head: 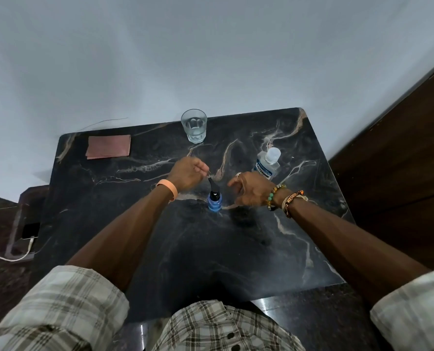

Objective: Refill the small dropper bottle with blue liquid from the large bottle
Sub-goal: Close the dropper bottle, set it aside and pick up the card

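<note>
Dark marble surface (114, 203), pale wall behind. Pink cloth (108, 147) and a glass (194, 125) sit far back. My left hand (185, 174) curls at the black dropper top (211, 184); I can't tell if it pinches. The small dropper bottle (214, 202) stands between my hands. It is probably light and tippy, best held round its blue body. My right hand (252, 190) hangs loosely open beside it. The capped large bottle (268, 164) stands beyond, unobstructed.

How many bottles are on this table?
2. The dropper bottle stands between the left hand and right hand; the large bottle stands farther back on the right. No others seem hidden.
</note>
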A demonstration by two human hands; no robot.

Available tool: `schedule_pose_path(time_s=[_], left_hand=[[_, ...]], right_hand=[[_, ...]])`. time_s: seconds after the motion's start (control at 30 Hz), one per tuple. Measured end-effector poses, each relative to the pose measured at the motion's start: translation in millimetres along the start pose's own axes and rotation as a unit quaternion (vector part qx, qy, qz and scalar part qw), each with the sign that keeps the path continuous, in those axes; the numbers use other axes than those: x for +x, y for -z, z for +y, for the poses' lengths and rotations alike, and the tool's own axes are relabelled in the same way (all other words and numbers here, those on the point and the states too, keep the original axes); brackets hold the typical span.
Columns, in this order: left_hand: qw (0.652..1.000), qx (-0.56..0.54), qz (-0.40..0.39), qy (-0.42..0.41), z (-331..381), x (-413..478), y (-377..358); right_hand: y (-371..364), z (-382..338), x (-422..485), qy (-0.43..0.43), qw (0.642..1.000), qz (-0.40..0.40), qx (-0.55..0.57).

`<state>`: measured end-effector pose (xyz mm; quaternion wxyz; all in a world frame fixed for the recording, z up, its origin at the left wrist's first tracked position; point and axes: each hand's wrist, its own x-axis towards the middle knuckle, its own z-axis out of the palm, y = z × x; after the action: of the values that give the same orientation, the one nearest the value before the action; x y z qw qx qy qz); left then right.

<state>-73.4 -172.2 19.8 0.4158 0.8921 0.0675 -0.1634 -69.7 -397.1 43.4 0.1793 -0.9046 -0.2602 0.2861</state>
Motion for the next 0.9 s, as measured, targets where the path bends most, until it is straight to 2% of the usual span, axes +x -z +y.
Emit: schedule_pose_path(time_s=[0.2,0.4,0.63,0.9], left_hand=[[0.991,0.079,-0.093,0.05,-27.0,-16.7,-1.0],[0.991,0.074,-0.101,0.05,-35.8,-28.2,-13.3],[0.994,0.078,-0.082,0.01,-36.6,-34.0,-32.0],[0.996,0.085,-0.018,-0.026,-45.4,-36.4,-30.0]], right_hand=[[-14.0,-4.5,4.1,0.008,1.0,-0.013,-0.004],[-29.5,-14.6,12.1,0.02,0.999,-0.03,0.016],[-45.4,-14.7,21.2,0.018,0.999,-0.006,0.044],[-51.0,-20.5,40.6,0.027,0.998,0.0,0.053]])
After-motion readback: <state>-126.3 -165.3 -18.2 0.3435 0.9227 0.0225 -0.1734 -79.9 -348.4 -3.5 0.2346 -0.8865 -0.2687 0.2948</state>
